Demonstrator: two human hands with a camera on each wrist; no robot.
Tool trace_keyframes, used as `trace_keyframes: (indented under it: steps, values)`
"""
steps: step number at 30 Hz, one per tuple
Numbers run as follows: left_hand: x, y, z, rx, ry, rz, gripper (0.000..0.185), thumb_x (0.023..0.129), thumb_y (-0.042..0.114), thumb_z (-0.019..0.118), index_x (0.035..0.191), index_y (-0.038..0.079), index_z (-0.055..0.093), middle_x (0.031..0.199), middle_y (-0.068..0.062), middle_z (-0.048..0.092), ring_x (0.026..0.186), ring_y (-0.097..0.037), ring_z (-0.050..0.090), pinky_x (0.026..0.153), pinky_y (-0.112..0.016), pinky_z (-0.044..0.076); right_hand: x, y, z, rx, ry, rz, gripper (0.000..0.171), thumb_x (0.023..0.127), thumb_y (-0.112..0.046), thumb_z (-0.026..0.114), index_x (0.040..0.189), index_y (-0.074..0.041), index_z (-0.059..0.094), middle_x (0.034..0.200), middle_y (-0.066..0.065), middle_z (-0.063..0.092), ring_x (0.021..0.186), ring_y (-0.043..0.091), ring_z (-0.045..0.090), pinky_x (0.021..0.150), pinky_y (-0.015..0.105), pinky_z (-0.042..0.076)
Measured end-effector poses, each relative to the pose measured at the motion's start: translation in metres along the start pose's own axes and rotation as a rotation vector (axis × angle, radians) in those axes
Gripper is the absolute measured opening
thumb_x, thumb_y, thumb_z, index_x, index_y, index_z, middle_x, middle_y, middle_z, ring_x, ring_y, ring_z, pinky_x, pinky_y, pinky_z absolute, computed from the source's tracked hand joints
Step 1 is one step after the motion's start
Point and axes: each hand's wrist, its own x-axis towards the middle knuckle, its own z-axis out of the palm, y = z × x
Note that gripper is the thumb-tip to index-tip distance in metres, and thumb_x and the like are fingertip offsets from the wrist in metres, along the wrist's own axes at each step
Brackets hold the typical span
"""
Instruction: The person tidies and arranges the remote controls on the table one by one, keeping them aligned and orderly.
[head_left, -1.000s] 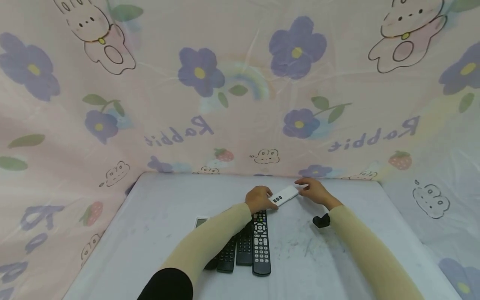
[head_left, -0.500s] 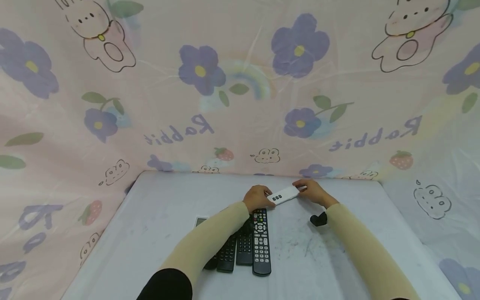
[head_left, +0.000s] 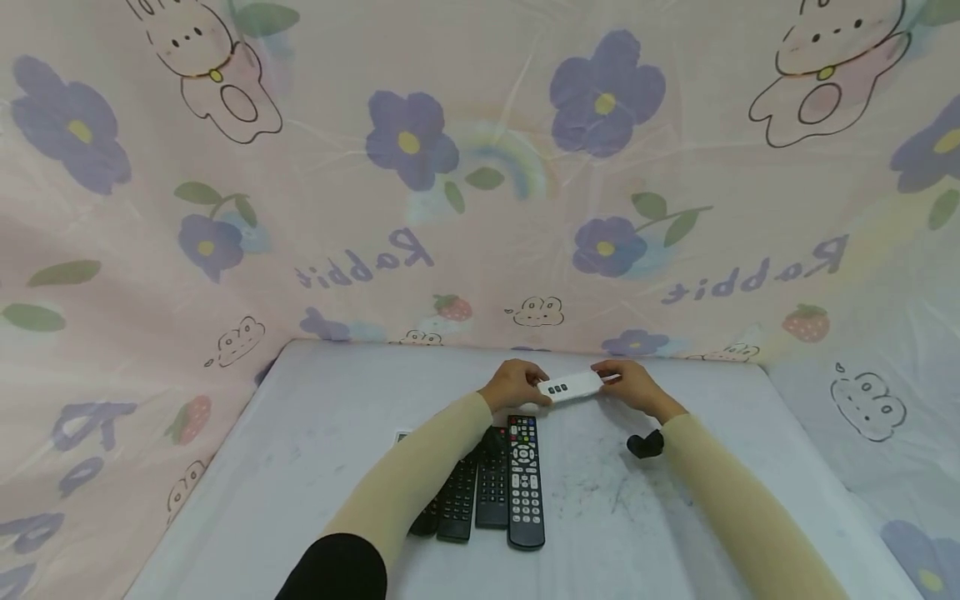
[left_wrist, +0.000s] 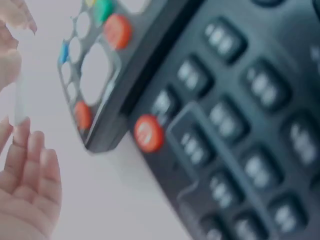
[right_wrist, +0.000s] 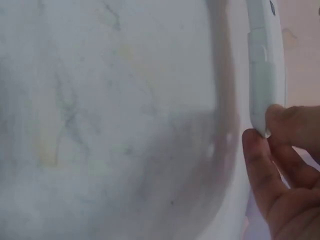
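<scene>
A white remote control (head_left: 570, 387) with a few dark buttons is held level near the back of the table, above the surface or touching it; I cannot tell which. My left hand (head_left: 515, 382) grips its left end, the end with the buttons. At the opposite end, my right hand (head_left: 630, 385) pinches the tip between thumb and fingers. In the right wrist view, the thumb and fingertips (right_wrist: 257, 142) close on the narrow end of the white remote (right_wrist: 262, 80). The left wrist view shows fingers (left_wrist: 32, 185) beside the remote's pale edge, partly cut off.
A black remote with coloured buttons (head_left: 526, 492) lies nearest, in a row with several dark remotes (head_left: 457, 504) partly under the left forearm. A pale device (head_left: 401, 435) peeks out behind the sleeve. Patterned curtain (head_left: 487, 250) encloses the white table (head_left: 322, 417).
The white remote has turned from slanting to nearly level. My left hand has moved slightly up and back with it, uncovering more of the black remotes' tops.
</scene>
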Motion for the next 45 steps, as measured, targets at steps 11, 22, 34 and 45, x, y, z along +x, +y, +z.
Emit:
trace_keyframes:
  steps: [11, 22, 34, 45]
  values:
    - [0.004, -0.005, -0.012, -0.123, -0.059, 0.037, 0.044, 0.077, 0.018, 0.082, 0.118, 0.015, 0.067, 0.113, -0.003, 0.063, 0.091, -0.009, 0.062, 0.074, -0.024, 0.053, -0.018, -0.007, 0.0, 0.047, 0.058, -0.003, 0.046, 0.09, -0.008, 0.064, 0.134, 0.001, 0.053, 0.127, 0.029, 0.057, 0.113, 0.041, 0.058, 0.088, 0.046, 0.054]
    - [0.001, -0.007, -0.018, -0.224, -0.059, 0.016, 0.049, 0.079, 0.012, 0.078, 0.126, 0.009, 0.064, 0.118, -0.01, 0.063, 0.101, -0.015, 0.065, 0.078, -0.026, 0.054, -0.045, -0.025, 0.009, 0.134, 0.119, 0.015, 0.052, 0.089, -0.007, 0.067, 0.136, 0.002, 0.047, 0.121, 0.026, 0.053, 0.109, 0.038, 0.06, 0.08, 0.035, 0.056]
    - [0.002, -0.006, -0.02, -0.222, -0.047, 0.004, 0.043, 0.083, 0.012, 0.075, 0.125, 0.01, 0.064, 0.106, -0.005, 0.07, 0.091, -0.011, 0.066, 0.076, -0.023, 0.054, -0.071, -0.04, 0.018, 0.22, 0.121, 0.02, 0.057, 0.086, -0.018, 0.073, 0.134, 0.001, 0.049, 0.121, 0.025, 0.057, 0.095, 0.018, 0.066, 0.071, 0.022, 0.055]
    - [-0.003, -0.008, -0.018, -0.248, -0.112, 0.031, 0.03, 0.086, 0.012, 0.072, 0.117, 0.01, 0.069, 0.114, -0.007, 0.07, 0.102, -0.016, 0.066, 0.085, -0.026, 0.054, -0.09, -0.056, 0.042, 0.181, 0.108, 0.064, 0.061, 0.079, -0.019, 0.079, 0.132, -0.005, 0.053, 0.114, 0.019, 0.061, 0.078, 0.011, 0.064, 0.062, 0.024, 0.051]
